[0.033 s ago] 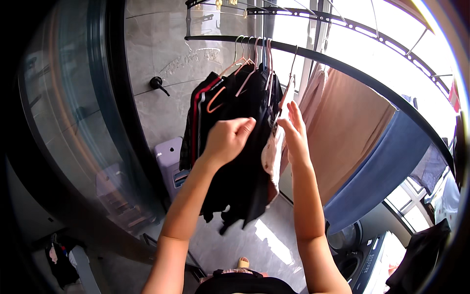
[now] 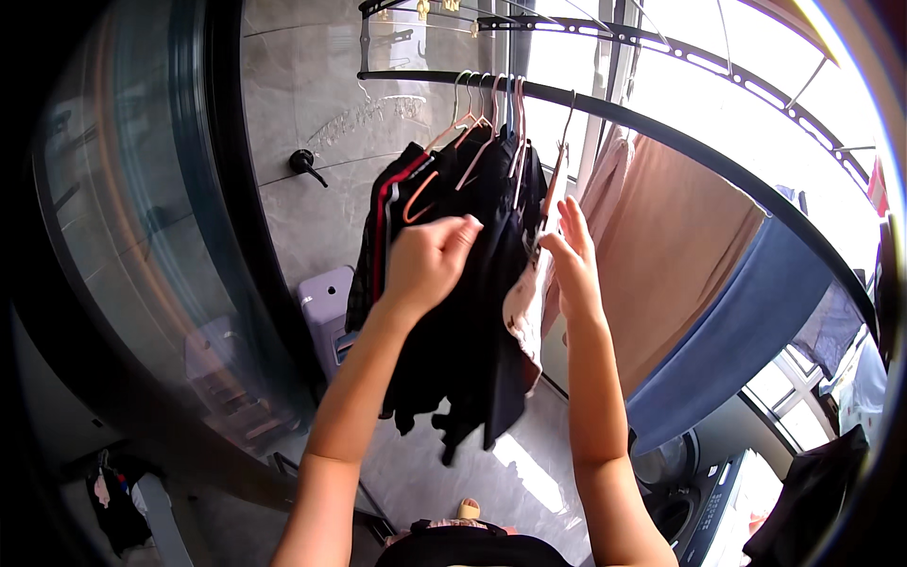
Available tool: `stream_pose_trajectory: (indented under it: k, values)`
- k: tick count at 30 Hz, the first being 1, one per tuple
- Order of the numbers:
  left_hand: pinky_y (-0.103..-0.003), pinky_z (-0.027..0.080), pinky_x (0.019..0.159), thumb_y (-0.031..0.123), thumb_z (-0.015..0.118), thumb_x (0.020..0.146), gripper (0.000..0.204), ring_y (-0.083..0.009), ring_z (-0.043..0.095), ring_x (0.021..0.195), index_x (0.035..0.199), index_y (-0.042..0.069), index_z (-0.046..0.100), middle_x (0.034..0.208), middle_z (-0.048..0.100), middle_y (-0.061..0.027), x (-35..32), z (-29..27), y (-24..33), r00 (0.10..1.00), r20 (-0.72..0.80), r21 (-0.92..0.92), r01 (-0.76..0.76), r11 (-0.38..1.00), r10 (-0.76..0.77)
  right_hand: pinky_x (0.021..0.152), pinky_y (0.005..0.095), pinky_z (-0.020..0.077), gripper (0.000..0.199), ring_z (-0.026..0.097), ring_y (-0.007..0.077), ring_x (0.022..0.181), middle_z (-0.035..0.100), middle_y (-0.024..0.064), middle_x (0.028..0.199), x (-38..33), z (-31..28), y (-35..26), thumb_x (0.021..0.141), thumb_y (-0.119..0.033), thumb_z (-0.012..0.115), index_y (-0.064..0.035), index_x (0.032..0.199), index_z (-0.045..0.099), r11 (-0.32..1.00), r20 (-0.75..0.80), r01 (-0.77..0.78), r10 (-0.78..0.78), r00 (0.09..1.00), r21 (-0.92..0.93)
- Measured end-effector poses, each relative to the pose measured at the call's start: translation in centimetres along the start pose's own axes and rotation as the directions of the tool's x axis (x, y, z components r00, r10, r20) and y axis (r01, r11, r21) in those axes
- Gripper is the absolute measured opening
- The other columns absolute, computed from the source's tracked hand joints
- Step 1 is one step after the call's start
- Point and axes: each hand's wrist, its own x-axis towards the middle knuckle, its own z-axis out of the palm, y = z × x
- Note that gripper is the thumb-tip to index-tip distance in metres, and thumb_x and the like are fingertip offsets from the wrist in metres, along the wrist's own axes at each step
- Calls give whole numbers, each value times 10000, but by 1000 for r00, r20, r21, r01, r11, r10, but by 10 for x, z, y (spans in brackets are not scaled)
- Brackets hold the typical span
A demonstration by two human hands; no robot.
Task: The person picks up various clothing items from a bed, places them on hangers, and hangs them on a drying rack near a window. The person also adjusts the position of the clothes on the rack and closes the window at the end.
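Note:
Several black garments [image 2: 477,312] hang close together on pink and white hangers [image 2: 479,156] from a black curved rail [image 2: 416,76]. One at the left has red and white stripes. In front of them is my left hand [image 2: 427,257], its fingers curled in and the thumb on top; whatever is inside them is hidden. At the right end of the bunch, a pale patterned garment [image 2: 526,307] hangs edge-on. My right hand [image 2: 574,253] is up beside it, fingers stretched upward and thumb apart; contact with the garment cannot be made out.
Beige cloth [image 2: 675,246] and blue cloth [image 2: 746,326] hang further right. A lilac stool [image 2: 326,295] stands by the dark door frame at left. Front-loading machines [image 2: 685,501] sit at lower right. A black wall fitting [image 2: 304,163] sticks out from the grey tiles.
My left hand has shifted slightly left and up. The lower ends of the black garments have swung to the right. My right hand has barely moved.

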Motion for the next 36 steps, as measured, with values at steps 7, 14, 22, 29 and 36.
stream_pose_trajectory:
  k: [7, 14, 22, 29, 36]
  values:
    - [-329, 439, 825, 391, 569, 849, 510, -222, 590, 940, 1121, -38, 524, 1001, 619, -170, 81, -22, -81, 990, -113, 96, 98, 990, -87, 1065, 351, 223, 608, 281, 224, 1312, 366, 98, 1385, 37, -28, 29, 744, -45, 505, -77, 1340, 385, 995, 99, -100, 100, 990, -7]
    - [-322, 409, 880, 348, 624, 822, 613, -247, 556, 986, 1264, -5, 386, 1072, 572, -171, 59, 32, -52, 978, 153, -95, 158, 983, -142, 982, 308, 300, 761, 453, 164, 1158, 495, 115, 1258, 70, -17, 37, 790, -339, 669, -63, 1386, 284, 989, 154, -125, 136, 979, -82]
    - [-334, 461, 550, 204, 643, 788, 268, -226, 555, 535, 965, 5, 610, 743, 612, -109, 33, 44, 3, 989, 32, 204, -150, 967, 147, 843, 290, 416, 718, 553, 160, 914, 596, 112, 1018, 66, -1, 39, 775, -203, 684, -79, 1367, 298, 986, 138, -156, 163, 977, -59]
    - [-398, 506, 679, 293, 705, 665, 443, -344, 628, 762, 911, -36, 537, 754, 621, -217, 48, 34, 26, 923, 311, 586, 0, 810, -225, 774, 279, 420, 651, 527, 162, 971, 500, 137, 1160, 46, -3, 30, 790, -235, 680, -35, 1311, 346, 995, -9, -96, 96, 995, -34]
    - [-393, 492, 749, 206, 673, 669, 481, -368, 616, 832, 1021, -95, 546, 861, 612, -273, 43, 52, 2, 974, 138, 414, 106, 904, -178, 840, 285, 422, 611, 545, 163, 973, 550, 129, 1101, 38, -5, 19, 826, -258, 654, -22, 1310, 367, 992, 144, -111, 101, 984, 63]
